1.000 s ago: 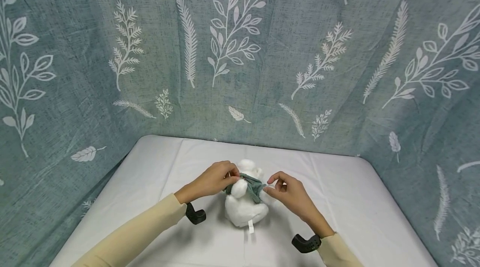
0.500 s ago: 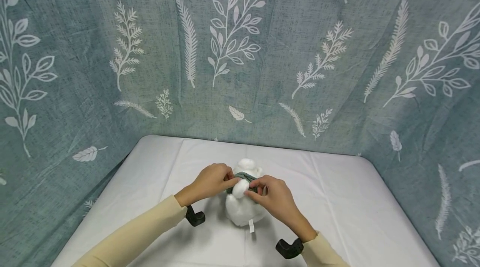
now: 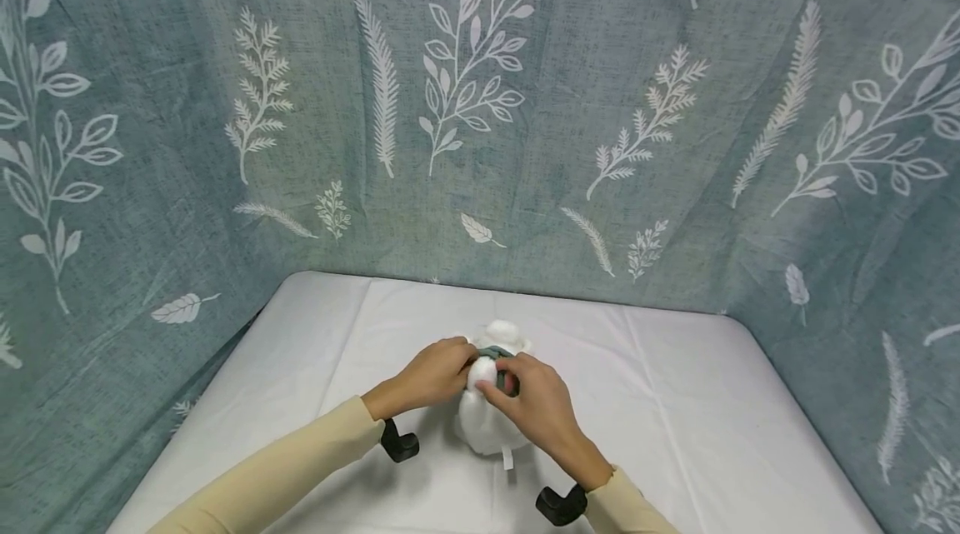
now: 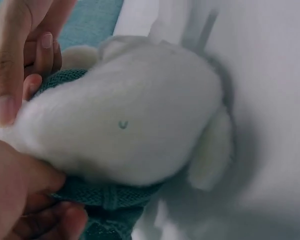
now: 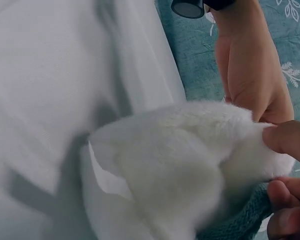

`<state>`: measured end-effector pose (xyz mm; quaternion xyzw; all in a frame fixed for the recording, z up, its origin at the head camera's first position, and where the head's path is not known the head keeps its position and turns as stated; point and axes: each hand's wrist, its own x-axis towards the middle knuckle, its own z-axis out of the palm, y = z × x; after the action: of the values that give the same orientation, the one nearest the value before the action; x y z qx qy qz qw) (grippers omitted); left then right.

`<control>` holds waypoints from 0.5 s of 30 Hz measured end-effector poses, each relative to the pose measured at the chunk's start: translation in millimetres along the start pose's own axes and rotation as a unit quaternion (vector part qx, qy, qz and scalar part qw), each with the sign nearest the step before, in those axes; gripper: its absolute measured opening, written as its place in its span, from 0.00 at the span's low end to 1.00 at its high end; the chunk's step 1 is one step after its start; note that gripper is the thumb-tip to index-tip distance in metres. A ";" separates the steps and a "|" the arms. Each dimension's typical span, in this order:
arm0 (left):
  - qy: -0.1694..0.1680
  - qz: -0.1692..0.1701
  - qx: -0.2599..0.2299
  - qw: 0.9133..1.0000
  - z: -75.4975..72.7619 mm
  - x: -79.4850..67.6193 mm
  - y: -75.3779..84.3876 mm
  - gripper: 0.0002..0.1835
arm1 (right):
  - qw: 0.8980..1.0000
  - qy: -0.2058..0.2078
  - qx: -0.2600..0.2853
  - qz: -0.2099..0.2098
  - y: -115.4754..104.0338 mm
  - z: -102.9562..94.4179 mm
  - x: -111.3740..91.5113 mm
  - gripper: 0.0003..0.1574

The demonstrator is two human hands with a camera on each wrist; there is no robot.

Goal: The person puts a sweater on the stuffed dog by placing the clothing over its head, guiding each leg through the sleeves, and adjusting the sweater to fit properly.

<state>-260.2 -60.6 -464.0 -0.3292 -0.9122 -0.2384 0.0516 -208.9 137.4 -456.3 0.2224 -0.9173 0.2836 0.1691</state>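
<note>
A white plush toy with a green knitted garment lies on the white table between both hands. A pale tag sticks out at its near end. On the toy's left side, my left hand has curled fingers at the garment's edge, beside a raised white limb. My right hand pinches that limb from the right with thumb and fingers. In the right wrist view, the right thumb presses the fur above the teal knit. A small stitched curve shows on the toy in the left wrist view.
A padded table with a white cover lies under the toy. Patterned blue-green curtains surround it at the back and both sides. Each wrist carries a black camera, one left and one right.
My right hand has moved left from the toy's right side to the raised limb and closed on it. The left hand stays near the garment, fingers tucked further in. The toy has turned slightly.
</note>
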 end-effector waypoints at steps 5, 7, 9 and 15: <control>0.032 -0.010 -0.079 0.996 -8.1 -3.2 2.7 0.06 | 1.000 0.012 -0.006 0.016 0.5 2.7 3.1 0.13; 0.051 -0.006 -0.103 0.993 -14.0 -4.4 7.2 0.06 | 1.000 0.014 -0.014 0.019 1.2 4.0 4.7 0.14; 0.064 0.014 -0.105 0.992 -19.9 -5.7 13.9 0.05 | 0.999 0.016 -0.025 0.019 2.0 5.7 6.0 0.15; 0.055 0.127 -0.013 0.990 -21.8 -16.4 31.1 0.03 | 0.998 0.032 -0.049 0.033 3.3 8.6 7.9 0.22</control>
<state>-229.3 -59.4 -436.4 -0.4294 -0.8556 -0.2598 0.1270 -218.8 132.2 -461.0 0.1740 -0.9311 0.2509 0.1997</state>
